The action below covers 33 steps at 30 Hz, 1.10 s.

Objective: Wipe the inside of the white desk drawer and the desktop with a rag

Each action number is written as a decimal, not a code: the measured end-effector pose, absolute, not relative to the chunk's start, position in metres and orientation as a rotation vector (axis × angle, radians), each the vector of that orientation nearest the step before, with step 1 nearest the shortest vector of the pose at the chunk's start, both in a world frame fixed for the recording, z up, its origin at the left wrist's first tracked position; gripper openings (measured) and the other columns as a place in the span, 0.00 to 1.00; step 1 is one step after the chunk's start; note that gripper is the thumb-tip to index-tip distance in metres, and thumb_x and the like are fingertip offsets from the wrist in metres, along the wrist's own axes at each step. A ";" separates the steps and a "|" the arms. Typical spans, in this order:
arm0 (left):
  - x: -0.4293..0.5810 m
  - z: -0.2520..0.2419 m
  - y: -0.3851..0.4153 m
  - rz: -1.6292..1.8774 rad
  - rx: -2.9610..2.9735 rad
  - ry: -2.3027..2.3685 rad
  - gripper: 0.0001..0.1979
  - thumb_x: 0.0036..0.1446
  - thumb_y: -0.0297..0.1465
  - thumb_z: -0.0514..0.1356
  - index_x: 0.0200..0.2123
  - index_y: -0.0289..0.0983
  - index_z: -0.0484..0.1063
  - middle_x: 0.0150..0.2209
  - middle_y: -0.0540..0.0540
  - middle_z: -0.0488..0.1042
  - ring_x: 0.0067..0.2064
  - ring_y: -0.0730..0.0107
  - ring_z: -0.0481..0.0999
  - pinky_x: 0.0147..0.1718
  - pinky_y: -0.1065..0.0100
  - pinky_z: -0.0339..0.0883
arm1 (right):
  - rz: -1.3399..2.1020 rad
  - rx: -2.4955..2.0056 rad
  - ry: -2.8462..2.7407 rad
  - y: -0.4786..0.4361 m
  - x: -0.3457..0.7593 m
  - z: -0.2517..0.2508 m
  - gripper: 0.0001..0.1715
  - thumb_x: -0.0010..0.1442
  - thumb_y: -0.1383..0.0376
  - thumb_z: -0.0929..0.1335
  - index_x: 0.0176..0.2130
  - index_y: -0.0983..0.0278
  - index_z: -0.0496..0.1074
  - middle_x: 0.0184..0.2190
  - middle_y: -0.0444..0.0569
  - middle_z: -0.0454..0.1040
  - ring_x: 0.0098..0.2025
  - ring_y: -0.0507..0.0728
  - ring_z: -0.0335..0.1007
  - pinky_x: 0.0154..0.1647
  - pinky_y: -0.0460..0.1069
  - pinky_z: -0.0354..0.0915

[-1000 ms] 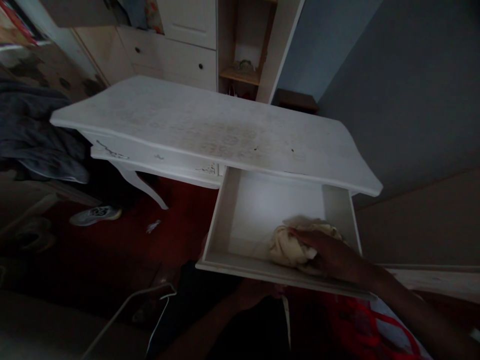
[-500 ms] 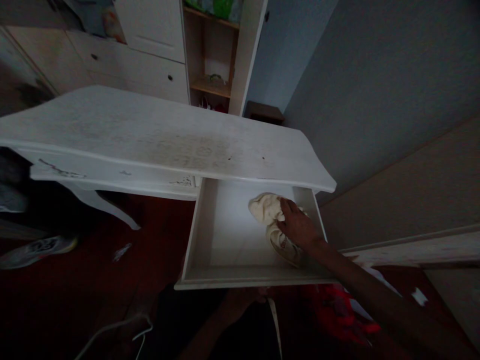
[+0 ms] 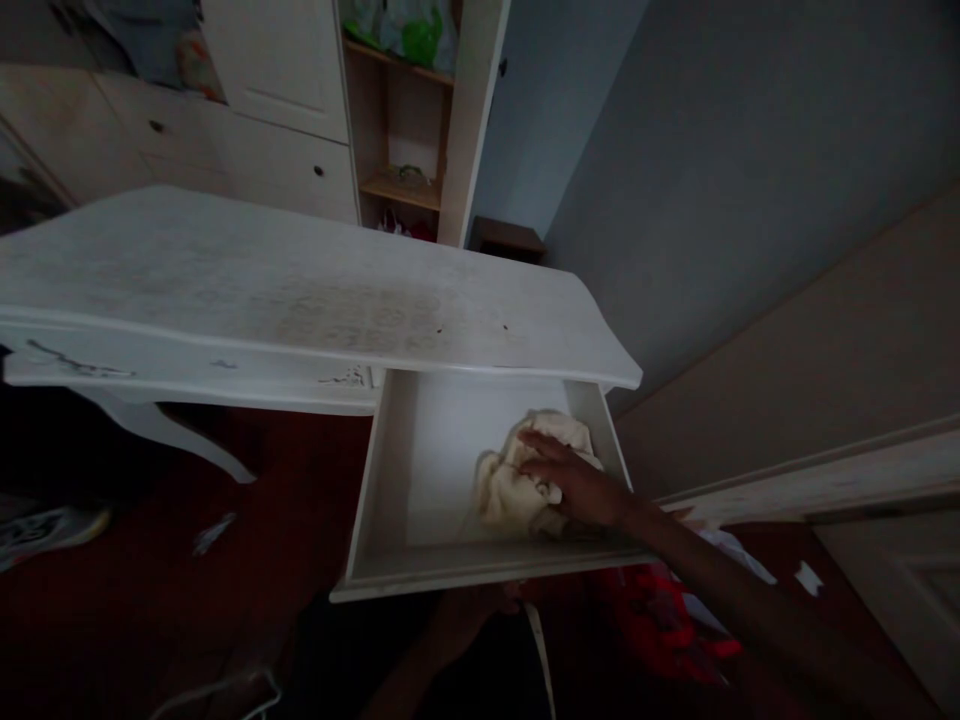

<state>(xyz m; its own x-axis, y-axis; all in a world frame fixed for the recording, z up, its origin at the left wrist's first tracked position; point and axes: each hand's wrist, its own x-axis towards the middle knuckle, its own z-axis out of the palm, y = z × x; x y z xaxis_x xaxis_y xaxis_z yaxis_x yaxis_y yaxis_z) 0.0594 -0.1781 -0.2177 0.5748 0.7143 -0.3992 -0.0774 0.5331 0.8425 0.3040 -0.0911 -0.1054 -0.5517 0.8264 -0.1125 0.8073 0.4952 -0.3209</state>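
Observation:
A white desk (image 3: 225, 290) has its right drawer (image 3: 390, 575) pulled out toward me. Inside lies a crumpled cream cloth (image 3: 510, 485). My right hand (image 3: 574, 485) rests flat on the cloth with fingers stretched out, pressing it against the drawer bottom near the right wall. My left hand (image 3: 469, 610) sits in shadow under the drawer's front edge; its fingers are too dark to read.
A white wardrobe with drawers (image 3: 247, 150) and an open shelf (image 3: 397, 185) stands behind the desk. A grey wall (image 3: 712, 180) runs along the right. Red fabric (image 3: 660, 630) lies on the dark red floor below the drawer. A shoe (image 3: 37, 525) lies at the left.
My right hand slid the cloth from the drawer's back right corner toward the middle front. The view shifted slightly left.

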 end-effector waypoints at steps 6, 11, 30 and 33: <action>0.057 -0.208 -0.176 0.505 0.887 0.861 0.31 0.38 0.61 0.67 0.28 0.37 0.82 0.33 0.41 0.83 0.42 0.51 0.79 0.52 0.53 0.67 | 0.281 -1.737 -2.523 -0.112 0.315 -0.126 0.44 0.53 0.74 0.69 0.67 0.60 0.60 0.75 0.58 0.35 0.75 0.68 0.23 0.71 0.71 0.42; 0.061 -0.212 -0.179 0.560 0.862 0.859 0.33 0.38 0.62 0.66 0.27 0.35 0.80 0.32 0.40 0.82 0.40 0.53 0.80 0.49 0.54 0.69 | 0.425 -2.060 -2.224 -0.110 0.331 -0.162 0.59 0.54 0.63 0.72 0.72 0.73 0.39 0.71 0.75 0.46 0.74 0.72 0.35 0.70 0.69 0.50; 0.060 -0.210 -0.182 0.556 0.859 0.782 0.35 0.42 0.62 0.64 0.33 0.34 0.81 0.33 0.40 0.82 0.39 0.55 0.80 0.48 0.55 0.71 | 0.249 -2.027 -2.067 0.016 0.227 -0.133 0.44 0.52 0.63 0.70 0.65 0.71 0.59 0.64 0.69 0.61 0.67 0.73 0.54 0.66 0.66 0.53; 0.063 -0.215 -0.182 0.542 0.815 0.784 0.36 0.39 0.63 0.65 0.30 0.34 0.81 0.32 0.39 0.82 0.39 0.53 0.80 0.49 0.53 0.70 | 0.282 -1.930 -2.154 0.014 0.185 -0.134 0.48 0.51 0.65 0.72 0.66 0.76 0.57 0.67 0.73 0.55 0.70 0.74 0.48 0.68 0.65 0.50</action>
